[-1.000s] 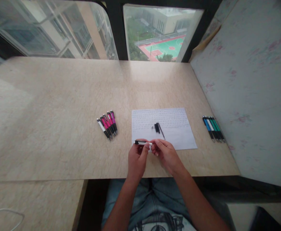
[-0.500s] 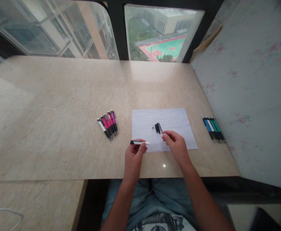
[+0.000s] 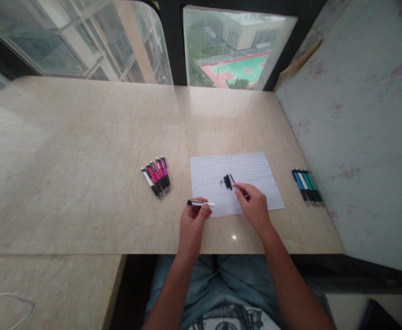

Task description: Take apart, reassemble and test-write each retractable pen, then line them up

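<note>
At frame centre the left hand (image 3: 194,220) pinches a white pen barrel (image 3: 201,203) level, while the right hand (image 3: 254,206) closes its fingertips on the thin refill (image 3: 232,179) lying on the paper (image 3: 256,167). Reassembly seemingly underway; threading the refill in needs careful alignment.

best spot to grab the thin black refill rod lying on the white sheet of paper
Probably pinch the thin black refill rod near its lower end, where the right hand already reaches, coming from above on its right side. It lies flat and slanted on the white sheet of paper, and the small black pen parts sit close on its left, so that side is crowded.
</note>
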### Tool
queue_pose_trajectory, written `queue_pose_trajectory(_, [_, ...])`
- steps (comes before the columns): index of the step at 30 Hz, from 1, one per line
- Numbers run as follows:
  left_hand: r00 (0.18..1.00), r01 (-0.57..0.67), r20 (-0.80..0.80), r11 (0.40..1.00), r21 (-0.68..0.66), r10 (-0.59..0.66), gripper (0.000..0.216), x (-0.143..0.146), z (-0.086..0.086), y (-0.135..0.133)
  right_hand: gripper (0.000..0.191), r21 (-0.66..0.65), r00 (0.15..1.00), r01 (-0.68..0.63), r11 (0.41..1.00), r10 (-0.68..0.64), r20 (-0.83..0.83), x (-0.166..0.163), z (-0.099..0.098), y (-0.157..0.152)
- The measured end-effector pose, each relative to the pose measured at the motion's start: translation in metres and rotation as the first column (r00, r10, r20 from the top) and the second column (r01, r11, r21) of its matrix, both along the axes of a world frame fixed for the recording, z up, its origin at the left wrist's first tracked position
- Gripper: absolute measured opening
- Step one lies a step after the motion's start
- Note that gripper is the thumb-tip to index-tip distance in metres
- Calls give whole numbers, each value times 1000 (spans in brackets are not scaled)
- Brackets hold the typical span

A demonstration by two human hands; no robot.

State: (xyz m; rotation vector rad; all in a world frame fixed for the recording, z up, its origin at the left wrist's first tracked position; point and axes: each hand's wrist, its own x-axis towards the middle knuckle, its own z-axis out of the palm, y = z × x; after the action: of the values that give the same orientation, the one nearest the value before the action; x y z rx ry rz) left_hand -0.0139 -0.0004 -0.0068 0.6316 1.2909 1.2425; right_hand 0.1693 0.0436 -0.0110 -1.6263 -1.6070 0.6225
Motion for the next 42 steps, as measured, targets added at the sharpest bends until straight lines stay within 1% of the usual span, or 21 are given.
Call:
queue_pose_trajectory(4, [1000,5,2,1000,8,-5,30,1,-2,0,22,-18,999,23,1000,-24,-29,1,2,-13])
queue_pose_trajectory(8, [1000,4,17,1000,-6,-4,30,2,-2,0,22,-33,999,36,999,-37,-31,6,2,-19])
queue_pose_trajectory(10, [1000,4,18,1000,-14,-3,30,3,-1,0,22,-55,997,34,998,-37,-61,4,3,-22])
queue_pose_trajectory(12, [1000,9,7,1000,-12,-9,30,4,2,0,23,-120,989,10,993,-28,-143,-4,5,-27])
queue_pose_trajectory(15, [998,40,-48,999,-1,-40,28,7,8,0,29,-235,933,-105,966,14,-359,-23,7,-35])
queue_pose_trajectory(17, [994,72,-87,997,7,-71,27,8,13,0,30,-247,891,-184,952,55,-452,-35,7,-41])
queue_pose_trajectory(18, [992,85,-100,996,12,-84,27,9,14,0,28,-233,886,-203,951,77,-457,-38,8,-43])
queue_pose_trajectory(20, [987,104,-125,994,25,-100,28,9,14,0,25,-191,908,-189,963,97,-408,-39,8,-44])
queue_pose_trajectory(21, [984,111,-142,993,30,-105,28,8,13,1,24,-167,925,-150,975,79,-372,-35,8,-42])
queue_pose_trajectory(22, [981,116,-160,993,34,-109,29,7,12,1,24,-142,943,-92,986,40,-331,-29,8,-40])
queue_pose_trajectory(24, [974,131,-189,991,35,-122,31,6,8,1,26,-78,971,66,995,-82,-224,-13,6,-32])
queue_pose_trajectory(26, [969,152,-200,988,31,-143,29,5,5,2,29,23,980,194,981,-193,-39,4,1,-22])
queue_pose_trajectory(27, [967,166,-203,986,30,-157,28,4,4,1,30,72,973,221,973,-225,53,11,-1,-17])
queue_pose_trajectory(29, [960,193,-210,981,29,-183,24,4,3,1,30,133,945,228,965,-252,208,19,-7,-9])
queue_pose_trajectory(32, [954,218,-219,975,32,-206,22,4,5,2,28,141,911,186,972,-225,346,21,-11,-4])
queue_pose_trajectory(34, [953,216,-223,976,31,-204,22,4,7,1,28,130,900,174,976,-212,381,18,-11,-6])
queue_pose_trajectory(36, [954,208,-225,978,29,-197,21,3,8,1,29,130,899,187,974,-223,377,18,-10,-11])
queue_pose_trajectory(39, [957,202,-220,979,34,-190,22,2,8,0,28,132,918,217,967,-248,310,22,-11,-19])
queue_pose_trajectory(42, [962,187,-215,981,56,-171,24,1,6,-3,32,109,943,218,970,-239,233,28,-14,-25])
